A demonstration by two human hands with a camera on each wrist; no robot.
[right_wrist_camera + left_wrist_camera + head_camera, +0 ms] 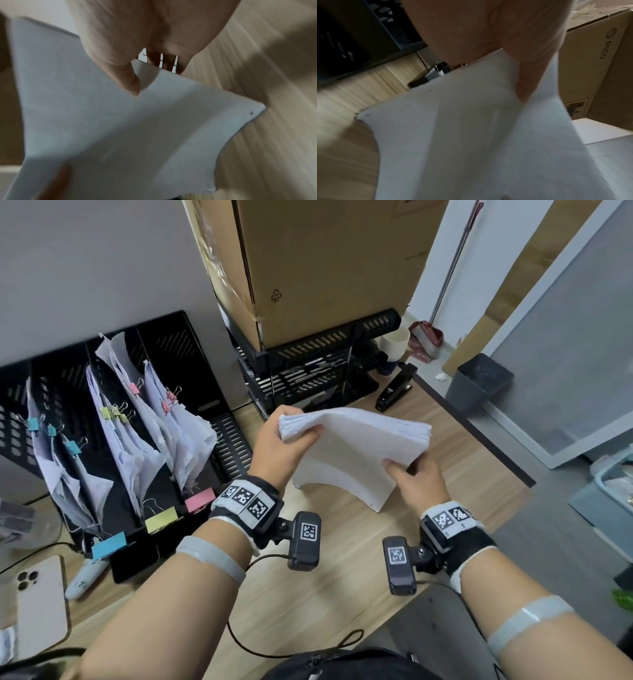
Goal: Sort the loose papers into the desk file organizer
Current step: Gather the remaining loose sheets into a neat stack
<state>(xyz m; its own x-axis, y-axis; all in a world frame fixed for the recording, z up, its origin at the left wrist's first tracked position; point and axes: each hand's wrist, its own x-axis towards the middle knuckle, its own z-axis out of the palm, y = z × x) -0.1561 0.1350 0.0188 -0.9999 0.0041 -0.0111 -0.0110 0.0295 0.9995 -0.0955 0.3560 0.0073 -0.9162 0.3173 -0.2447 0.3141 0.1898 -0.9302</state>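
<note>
A thick stack of white papers point(352, 450) is held above the wooden desk, its near edge drooping down. My left hand point(284, 440) grips its far left corner, thumb on top. My right hand point(416, 474) pinches the right near edge, thumb on top and fingers beneath. In the left wrist view the stack of papers point(471, 135) fills the picture under my thumb point(527, 75); the right wrist view shows the same stack of papers point(102, 121) below my thumb point(126, 79). The black desk file organizer point(164, 364) stands at the left, its slots holding clipped paper bundles.
Blue, yellow and pink labels point(161, 518) mark the organizer's front. A black tiered tray point(308, 371) carries a cardboard box point(322, 268) behind the papers. A stapler point(394, 388) lies at the back right. A phone point(37, 604) and a white pen-like device point(85, 577) lie at the left.
</note>
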